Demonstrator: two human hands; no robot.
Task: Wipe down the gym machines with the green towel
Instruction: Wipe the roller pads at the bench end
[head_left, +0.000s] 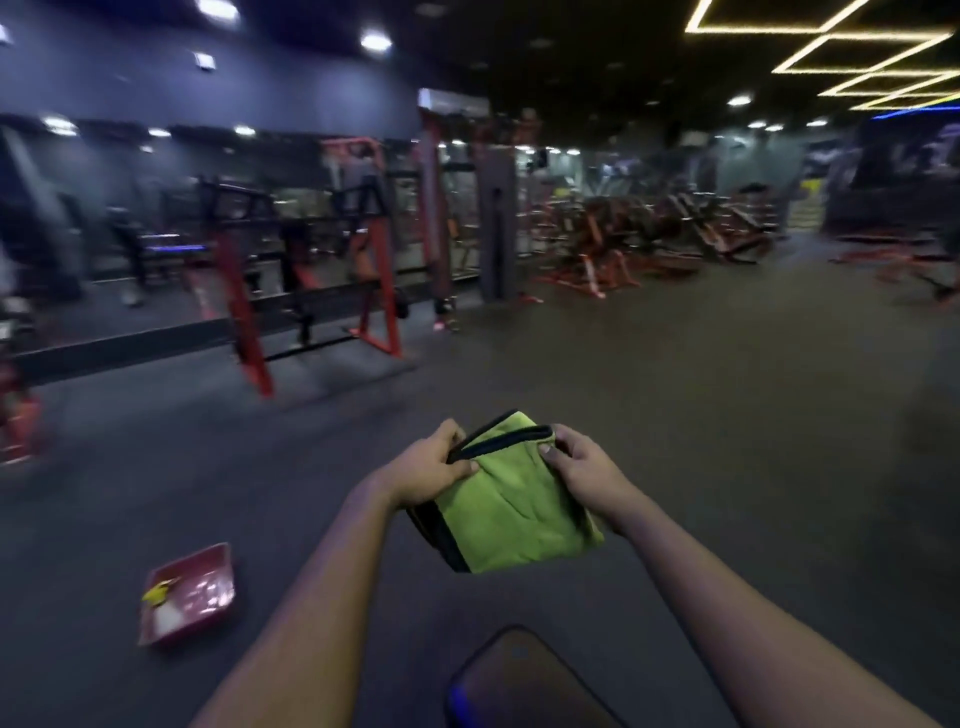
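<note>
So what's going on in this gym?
A person holds a folded green towel with black trim in both hands, the left hand and right hand each pinching its top edge. Nothing is being wiped yet: the red-framed gym machines stand farther off across the dark floor. A shallow red tray lies on the floor.

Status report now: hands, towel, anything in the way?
Left hand and right hand both grip towel, top edge. Towel folded, in the air, not wiping yet. Red tray on floor at left; machines farther ahead.
</note>
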